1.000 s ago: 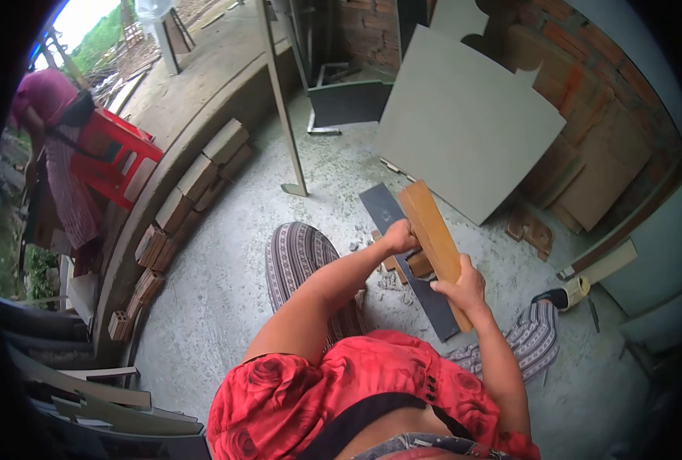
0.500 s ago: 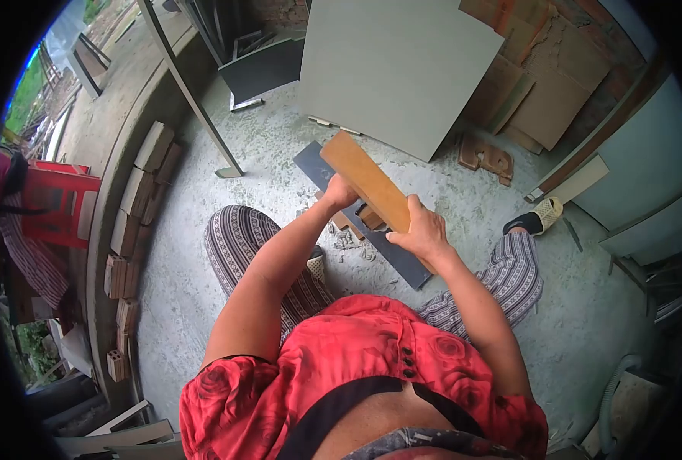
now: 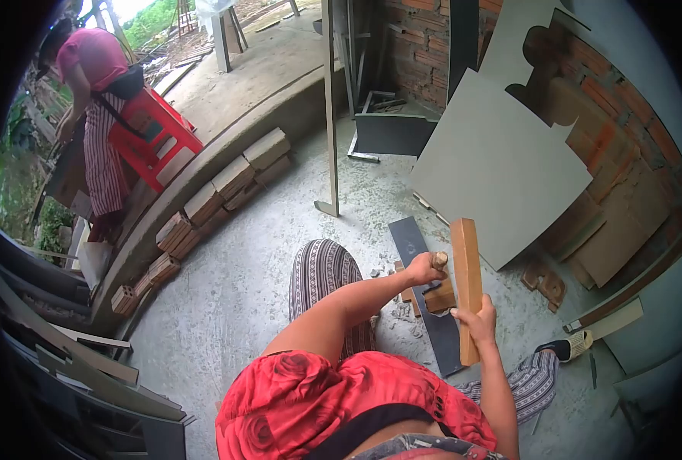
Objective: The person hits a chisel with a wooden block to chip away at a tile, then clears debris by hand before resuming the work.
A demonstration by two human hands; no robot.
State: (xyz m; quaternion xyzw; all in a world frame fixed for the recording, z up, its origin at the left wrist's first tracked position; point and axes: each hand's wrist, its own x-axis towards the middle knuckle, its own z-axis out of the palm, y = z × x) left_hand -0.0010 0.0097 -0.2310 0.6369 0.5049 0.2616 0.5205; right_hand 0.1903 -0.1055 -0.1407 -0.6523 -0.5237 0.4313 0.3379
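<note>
My left hand [image 3: 421, 270] is closed around a round wooden handle [image 3: 439, 261]; what the handle belongs to is unclear. My right hand [image 3: 479, 322] grips the lower part of a long orange-brown wooden piece [image 3: 467, 264], its thumb on the near edge. The piece slants slightly, just right of my left hand. Below both hands a long dark grey board [image 3: 408, 238] lies near the floor, with a small brown wooden block [image 3: 439, 297] over it. Pale chips [image 3: 408, 326] are scattered beside the board.
A large grey panel [image 3: 502, 161] leans at the back, with cardboard [image 3: 624, 222] to its right. A metal post [image 3: 330, 115] stands ahead. Bricks [image 3: 230, 180] line the raised ledge at left. Beyond them is another person [image 3: 100, 65] at a red stool [image 3: 153, 134].
The view has swung left, bringing the other person more fully into sight. The orange-brown piece has turned from a diagonal to nearly upright in the picture. The handle in my left hand now shows.
</note>
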